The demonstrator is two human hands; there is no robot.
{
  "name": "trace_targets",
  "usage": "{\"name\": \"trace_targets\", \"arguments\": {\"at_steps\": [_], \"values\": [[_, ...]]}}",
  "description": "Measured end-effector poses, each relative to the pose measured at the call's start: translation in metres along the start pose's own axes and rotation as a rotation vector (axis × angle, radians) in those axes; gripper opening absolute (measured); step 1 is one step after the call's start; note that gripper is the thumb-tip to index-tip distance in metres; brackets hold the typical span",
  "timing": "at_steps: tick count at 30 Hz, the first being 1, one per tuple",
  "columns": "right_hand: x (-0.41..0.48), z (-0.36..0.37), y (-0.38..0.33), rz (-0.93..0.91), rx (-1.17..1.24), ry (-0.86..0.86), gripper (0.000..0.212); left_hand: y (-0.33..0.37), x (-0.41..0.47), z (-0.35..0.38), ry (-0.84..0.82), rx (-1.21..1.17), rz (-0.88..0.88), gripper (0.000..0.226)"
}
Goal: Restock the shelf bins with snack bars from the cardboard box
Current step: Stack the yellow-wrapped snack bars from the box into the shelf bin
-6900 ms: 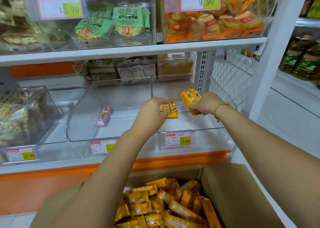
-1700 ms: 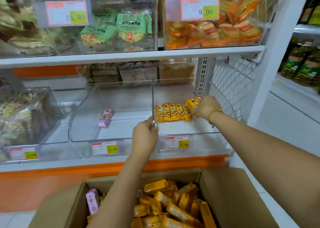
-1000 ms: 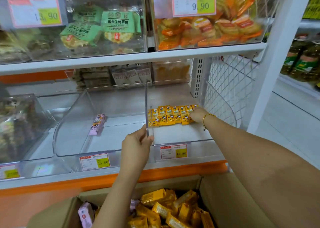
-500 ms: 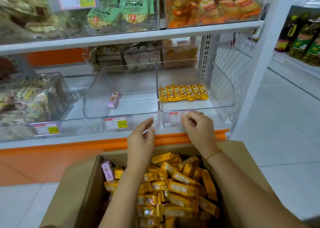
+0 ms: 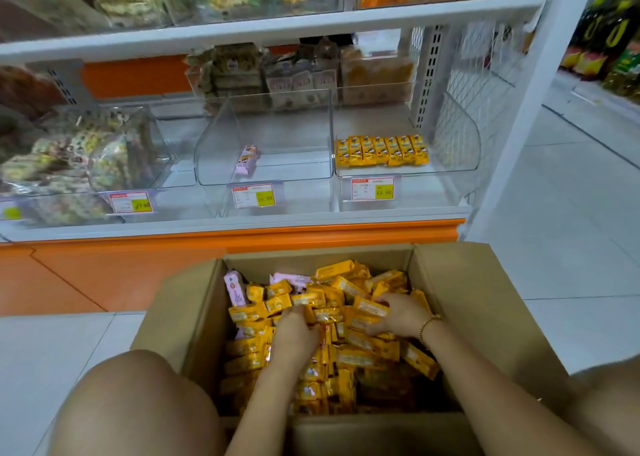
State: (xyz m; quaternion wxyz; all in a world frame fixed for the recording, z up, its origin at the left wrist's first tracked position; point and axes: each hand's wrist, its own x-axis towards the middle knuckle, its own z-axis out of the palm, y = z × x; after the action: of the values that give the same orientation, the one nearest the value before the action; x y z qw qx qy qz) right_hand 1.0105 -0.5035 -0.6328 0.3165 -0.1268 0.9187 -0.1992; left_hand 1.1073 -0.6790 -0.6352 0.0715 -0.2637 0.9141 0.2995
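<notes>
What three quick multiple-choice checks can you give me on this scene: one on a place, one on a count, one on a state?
1. Where does the row of yellow bars lie?
A. in the right bin
B. on the floor tiles
C. on the top shelf

2. How many pink bars lie in the middle bin?
A. none
B. one
C. four

3. What state is the cardboard box in?
A. taped shut
B. open and empty
C. open and heaped with bars

Answers:
1 A: the row lies side by side inside the right bin.
2 B: a single pink bar lies alone in that bin.
3 C: the flaps are spread, and the left hand and right hand are down in the heap.
</notes>
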Motion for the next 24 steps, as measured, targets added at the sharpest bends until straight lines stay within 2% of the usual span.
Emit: {"name": "trace_targets", "arguments": {"at_steps": [5,6,8,10,13,18,24], "values": [[-0.010,0.001,0.001,0.009,0.099,0.115,0.083,0.014,-0.010,-0.005,0.041,-0.167,0.032,0.037],[-0.011,0.001,0.001,0.012,0.141,0.131,0.084,0.017,-0.011,-0.004,-0.003,-0.279,0.015,0.032],[-0.016,0.001,-0.003,-0.007,0.252,0.195,0.084,0.027,-0.019,-0.005,-0.200,-0.634,-0.095,0.026],[-0.023,-0.002,-0.013,-0.087,0.315,0.271,0.085,0.036,-0.027,-0.007,-0.344,-0.894,-0.141,0.025],[-0.036,-0.009,-0.035,-0.248,0.272,0.360,0.080,0.042,-0.028,-0.016,-0.327,-1.032,-0.095,0.027],[-0.053,-0.023,-0.051,-0.436,0.443,0.284,0.063,0.044,-0.026,-0.043,-0.269,-1.262,-0.053,0.026],[-0.056,-0.024,-0.052,-0.486,0.756,0.146,0.067,0.042,-0.029,-0.059,-0.274,-1.376,-0.014,0.021]]}}
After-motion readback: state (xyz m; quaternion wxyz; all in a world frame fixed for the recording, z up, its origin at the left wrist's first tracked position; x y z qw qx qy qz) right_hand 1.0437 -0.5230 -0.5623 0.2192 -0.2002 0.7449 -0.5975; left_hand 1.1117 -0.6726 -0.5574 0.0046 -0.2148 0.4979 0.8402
